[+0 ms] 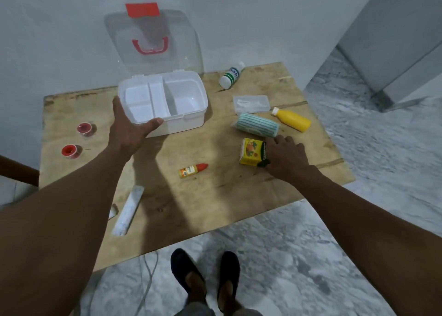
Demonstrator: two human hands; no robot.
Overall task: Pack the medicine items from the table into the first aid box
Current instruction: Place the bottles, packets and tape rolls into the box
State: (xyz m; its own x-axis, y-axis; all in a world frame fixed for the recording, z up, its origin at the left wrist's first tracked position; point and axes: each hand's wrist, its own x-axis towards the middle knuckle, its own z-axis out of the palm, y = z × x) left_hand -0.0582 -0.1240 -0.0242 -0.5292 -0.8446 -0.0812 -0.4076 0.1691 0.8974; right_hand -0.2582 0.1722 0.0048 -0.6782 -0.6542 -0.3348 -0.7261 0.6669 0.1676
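Observation:
The white first aid box (191, 122) stands open at the back of the wooden table (215, 196), its clear lid (153, 40) leaning against the wall, its compartments empty. My left hand (129, 131) holds the box's front left corner, thumb on the rim. My right hand (284, 158) lies on the right end of a yellow carton (252, 152), fingers curled over it. Loose on the table are a small yellow dropper bottle with a red cap (192, 170), a striped bandage roll (256, 125), a yellow bottle (291, 119), a white bottle (232, 74) and a clear flat case (251, 103).
Two red tape rolls (71, 140) sit near the table's left edge. A long white sachet (129, 210) lies at the front left. The wall is right behind the box. My feet (205, 282) stand on the marbled floor below the table's front edge.

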